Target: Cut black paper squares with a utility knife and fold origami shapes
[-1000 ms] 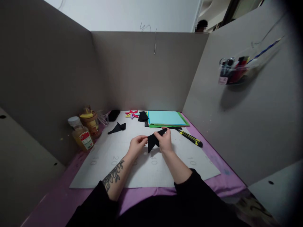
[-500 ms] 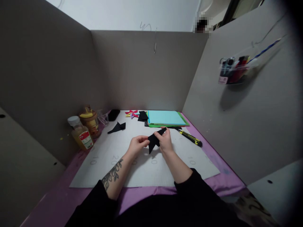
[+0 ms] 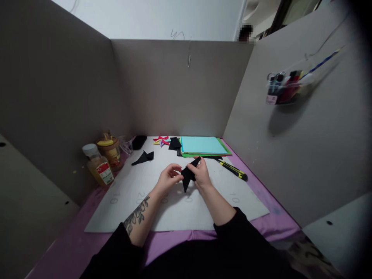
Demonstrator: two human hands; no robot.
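A folded piece of black paper (image 3: pixel 187 179) with pointed ends is held above the white sheet between my two hands. My right hand (image 3: pixel 201 174) grips its right side, thumb on top and fingers behind. At its left edge, my left hand (image 3: pixel 170 177) has thumb and fingertips closed in on the paper. Another folded black paper piece (image 3: pixel 143 158) lies on the sheet to the left. To the right of my hands rests a black and yellow utility knife (image 3: pixel 233 169).
A white sheet (image 3: pixel 122 217) with pencilled numbers covers the pink cloth. Behind are a stack of coloured paper (image 3: pixel 202 145), black paper pieces (image 3: pixel 174 143) and small colourful folded papers (image 3: pixel 161 141). A bottle (image 3: pixel 100 166) and a jar (image 3: pixel 112 153) stand left. Grey panels enclose the table.
The black paper has turned slightly in my hands, its lower point now a little lower and its upper tip further left. The view has shifted slightly.
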